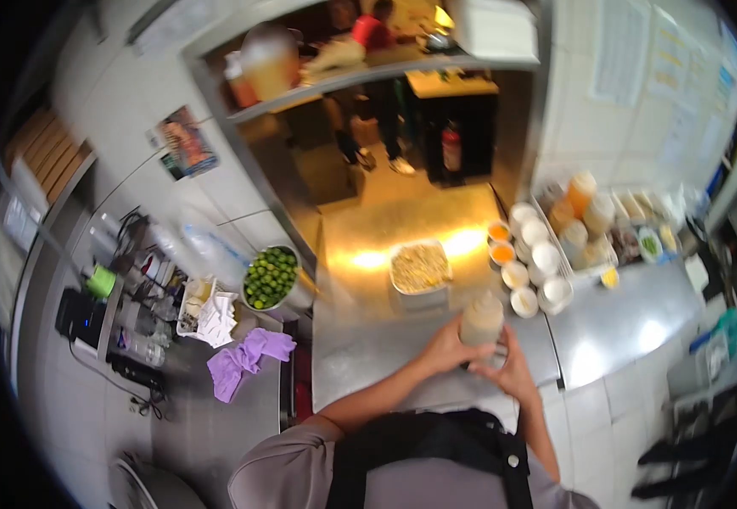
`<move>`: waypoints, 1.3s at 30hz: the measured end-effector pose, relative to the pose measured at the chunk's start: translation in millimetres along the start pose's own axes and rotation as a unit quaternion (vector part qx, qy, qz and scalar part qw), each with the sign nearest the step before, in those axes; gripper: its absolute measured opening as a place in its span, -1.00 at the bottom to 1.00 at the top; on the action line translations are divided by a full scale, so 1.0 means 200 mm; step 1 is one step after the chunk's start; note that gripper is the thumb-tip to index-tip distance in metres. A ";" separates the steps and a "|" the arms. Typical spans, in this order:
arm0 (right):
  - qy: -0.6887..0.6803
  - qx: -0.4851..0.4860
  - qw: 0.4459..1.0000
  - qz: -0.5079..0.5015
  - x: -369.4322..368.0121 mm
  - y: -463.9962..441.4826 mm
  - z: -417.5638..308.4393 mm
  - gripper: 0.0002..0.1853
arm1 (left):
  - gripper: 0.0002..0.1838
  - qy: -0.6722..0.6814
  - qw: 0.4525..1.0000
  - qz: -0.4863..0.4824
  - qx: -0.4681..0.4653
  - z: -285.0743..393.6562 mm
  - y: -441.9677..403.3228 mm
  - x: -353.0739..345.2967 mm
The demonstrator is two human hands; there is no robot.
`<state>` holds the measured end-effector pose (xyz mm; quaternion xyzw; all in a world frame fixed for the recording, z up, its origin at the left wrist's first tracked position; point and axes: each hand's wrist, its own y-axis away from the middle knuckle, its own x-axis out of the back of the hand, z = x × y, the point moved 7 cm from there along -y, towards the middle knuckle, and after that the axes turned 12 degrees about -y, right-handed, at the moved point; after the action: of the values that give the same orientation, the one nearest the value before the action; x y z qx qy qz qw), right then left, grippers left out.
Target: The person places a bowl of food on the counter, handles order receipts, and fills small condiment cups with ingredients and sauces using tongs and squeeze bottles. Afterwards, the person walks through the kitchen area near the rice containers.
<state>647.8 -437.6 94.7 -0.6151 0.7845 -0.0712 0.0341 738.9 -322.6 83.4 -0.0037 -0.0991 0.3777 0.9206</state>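
A pale squeeze bottle (482,316) with cream-coloured contents stands upright between my two hands, over the front of the steel counter (360,356). My left hand (451,346) is wrapped around its side. From the right, my right hand (511,366) has its thumb and fingers curled about the lower part of the bottle; its exact contact is partly hidden. Just beyond the bottle lies a white tray of pale, crumbly-looking food (420,266). Small cups of orange sauce (501,252) stand right of the tray, by stacked white cups (545,257).
At right, a white basket (593,265) holds several sauce bottles (581,193), with garnish containers (649,243) beside it. Left are a bucket of limes (271,277), a purple cloth (249,360) and a basket with paper (215,318). People stand beyond the pass-through shelf (368,78).
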 end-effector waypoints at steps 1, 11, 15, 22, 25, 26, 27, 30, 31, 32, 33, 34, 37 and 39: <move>0.025 -0.014 1.000 0.012 0.13 0.02 0.04 -0.03 | -0.25 -0.017 1.000 0.003 0.000 0.02 -0.02 -0.01; 0.347 -0.021 0.867 0.358 1.28 0.30 0.24 -0.47 | -0.23 -0.296 0.948 0.017 0.117 -0.05 -0.29 -0.03; 0.429 0.003 0.833 0.351 1.33 0.31 0.39 -0.52 | -0.14 -0.410 0.895 0.001 0.175 -0.12 -0.39 -0.02; 0.451 0.014 0.819 0.354 1.33 0.31 0.41 -0.66 | -0.13 -0.506 0.838 -0.015 0.206 -0.17 -0.54 0.00; 0.446 0.022 0.820 0.359 1.34 0.31 0.41 -0.70 | -0.15 -0.546 0.810 -0.034 0.211 -0.20 -0.59 0.00; 0.443 0.025 0.821 0.360 1.34 0.31 0.40 -0.71 | -0.15 -0.570 0.792 -0.038 0.213 -0.20 -0.60 0.00; 0.443 0.024 0.821 0.359 1.34 0.31 0.40 -0.71 | -0.15 -0.570 0.792 -0.039 0.215 -0.20 -0.61 0.00; 0.435 0.026 0.825 0.360 1.33 0.31 0.39 -0.72 | -0.17 -0.595 0.770 -0.051 0.226 -0.17 -0.62 0.01; 0.435 0.028 0.824 0.362 1.33 0.31 0.39 -0.73 | -0.18 -0.604 0.766 -0.051 0.212 -0.16 -0.63 0.01; 0.435 0.029 0.823 0.365 1.34 0.31 0.39 -0.74 | -0.18 -0.613 0.763 -0.050 0.197 -0.15 -0.64 0.00; 0.434 0.028 0.823 0.367 1.34 0.31 0.39 -0.74 | -0.18 -0.615 0.762 -0.052 0.197 -0.14 -0.65 0.00; 0.431 0.026 0.825 0.366 1.34 0.31 0.39 -0.74 | -0.19 -0.623 0.756 -0.056 0.195 -0.12 -0.65 0.00; 0.424 0.022 0.828 0.366 1.35 0.32 0.39 -0.75 | -0.21 -0.644 0.738 -0.067 0.191 -0.12 -0.66 -0.01; 0.420 0.022 0.828 0.371 1.35 0.31 0.39 -0.75 | -0.21 -0.658 0.726 -0.073 0.187 -0.12 -0.67 -0.02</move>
<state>533.2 -691.1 17.3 -0.1878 0.8906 -0.3217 -0.2611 834.0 -419.5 70.4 0.4252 -0.6070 0.2279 0.6315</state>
